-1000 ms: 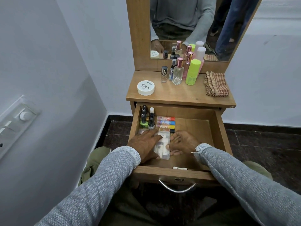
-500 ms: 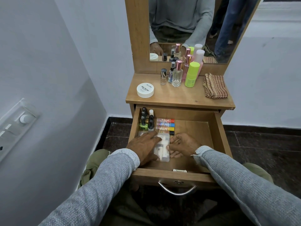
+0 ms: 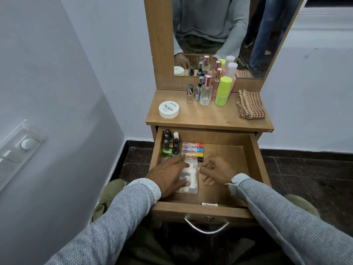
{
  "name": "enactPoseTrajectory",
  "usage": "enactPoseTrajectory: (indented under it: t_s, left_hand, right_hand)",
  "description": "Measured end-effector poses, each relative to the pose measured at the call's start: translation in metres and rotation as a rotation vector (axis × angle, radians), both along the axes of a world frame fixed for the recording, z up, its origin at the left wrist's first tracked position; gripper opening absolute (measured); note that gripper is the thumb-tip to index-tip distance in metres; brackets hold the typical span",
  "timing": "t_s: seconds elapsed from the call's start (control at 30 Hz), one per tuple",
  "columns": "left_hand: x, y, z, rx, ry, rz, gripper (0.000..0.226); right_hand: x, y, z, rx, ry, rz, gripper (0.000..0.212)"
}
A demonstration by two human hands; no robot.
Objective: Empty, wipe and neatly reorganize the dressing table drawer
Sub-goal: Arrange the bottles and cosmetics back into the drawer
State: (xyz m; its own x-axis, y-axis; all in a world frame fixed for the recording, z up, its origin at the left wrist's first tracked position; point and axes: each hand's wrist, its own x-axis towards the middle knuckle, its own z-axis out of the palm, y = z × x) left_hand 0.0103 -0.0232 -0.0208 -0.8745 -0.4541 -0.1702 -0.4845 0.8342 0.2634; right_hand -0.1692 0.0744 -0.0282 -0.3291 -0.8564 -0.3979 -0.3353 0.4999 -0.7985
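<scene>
Soft, even indoor light, somewhat dim, with faint shadows inside the drawer (image 3: 250,159). Wide-angle bending curves the wall at the frame's left edge. Focus is sharp mid-frame; no glare.

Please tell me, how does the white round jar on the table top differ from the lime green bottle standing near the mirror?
The white round jar is low and wide; the lime green bottle is tall and narrow. The jar is plain white with dark lettering on its lid; the bottle is lime green with a paler pattern on its lower part. The jar sits alone toward the left front; the bottle stands among other bottles at the back. Both stand upright on the table top, outside the open drawer.
</scene>
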Motion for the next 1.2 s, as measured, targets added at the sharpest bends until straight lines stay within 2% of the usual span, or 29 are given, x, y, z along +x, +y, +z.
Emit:
enactPoseTrajectory:
  t_s: [0.2, 0.47, 0.6, 0.83, 1.1, 1.2]
  left_hand:
    - [-0.001, -0.006, 0.015, 0.043, 0.255, 0.022, 0.036]
    - [-0.036, -0.036, 0.073, 0.033, 0.518, 0.135, 0.016]
    - [-0.055, -0.06, 0.1, -0.022, 0.566, 0.215, 0.016]
    - [-0.078, -0.095, 0.117, -0.068, 0.574, 0.36, 0.011]
    - [-0.097, -0.116, 0.112, -0.03, 0.563, 0.394, 0.023]
    - [-0.108, -0.121, 0.113, -0.005, 0.535, 0.402, 0.034]
  right_hand:
    - [-0.018, -0.003, 0.019, -0.123, 0.232, -0.026, 0.013]
    - [-0.039, -0.024, 0.067, -0.338, 0.349, -0.059, 0.015]
    - [-0.049, -0.04, 0.088, -0.407, 0.452, -0.12, 0.015]
    - [-0.062, -0.069, 0.1, -0.387, 0.452, -0.211, 0.024]
    - [-0.063, -0.093, 0.098, -0.383, 0.435, -0.28, 0.035]
    - [-0.063, -0.101, 0.096, -0.382, 0.431, -0.306, 0.042]
